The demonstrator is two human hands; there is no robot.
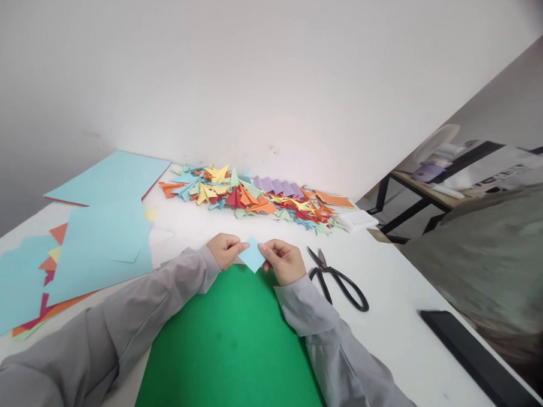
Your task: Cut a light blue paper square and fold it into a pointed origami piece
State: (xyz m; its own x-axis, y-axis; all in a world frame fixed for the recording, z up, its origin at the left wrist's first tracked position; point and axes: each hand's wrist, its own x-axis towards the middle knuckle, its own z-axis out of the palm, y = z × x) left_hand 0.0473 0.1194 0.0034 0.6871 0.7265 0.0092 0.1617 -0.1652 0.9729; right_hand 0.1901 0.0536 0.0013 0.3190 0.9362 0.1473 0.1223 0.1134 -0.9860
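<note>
A small light-blue square of paper (252,256) is held up cornerwise between my two hands. My left hand (225,251) pinches its left corner between thumb and fingers. On the opposite corner my right hand (283,260) has a like pinch. Both hands are over the far end of a green sheet (233,349) that lies on the white table. Black-handled scissors (332,273) rest just right of my right hand, their blades partly apart. Beyond the hands lies a heap of small folded paper shapes (239,196) in several colours.
Large light-blue sheets (106,246) lie at the left with coloured scraps (53,255) among them. A purple pleated paper (277,186) and an orange paper (334,199) are by the wall. A black flat object (476,356) sits along the right table edge. Past it stands a black-framed table (417,185).
</note>
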